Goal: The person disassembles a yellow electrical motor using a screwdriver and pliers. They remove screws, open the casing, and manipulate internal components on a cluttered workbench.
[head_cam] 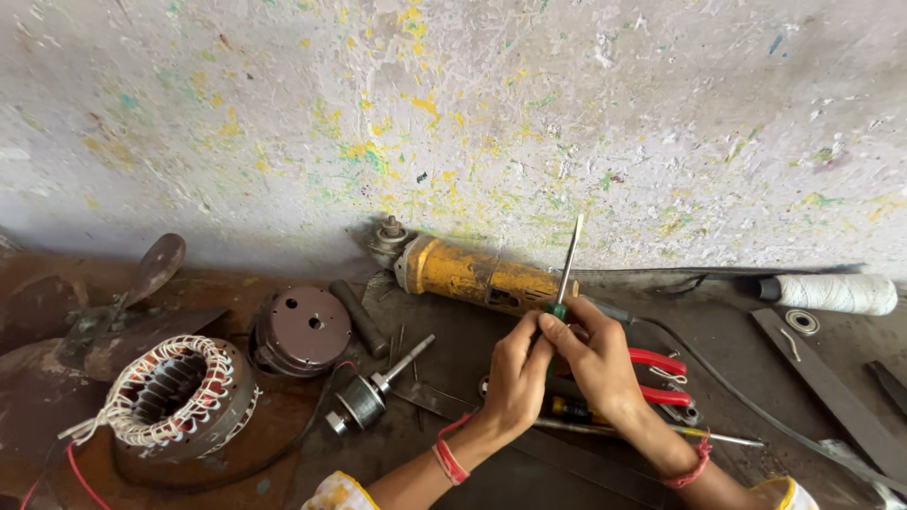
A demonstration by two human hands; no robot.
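Observation:
Both my hands meet over the middle of the dark workbench. My right hand grips a screwdriver by its green handle, shaft pointing up toward the wall. My left hand pinches at the same handle from the left, fingers closed on it. Just behind the hands lies a yellow angle grinder on its side. Red-handled pliers lie under my right wrist.
A wound motor stator sits at the left, with a round brown motor cover, a black cylinder and a rotor shaft nearby. A spool of white thread lies at the right. A paint-speckled wall closes the back.

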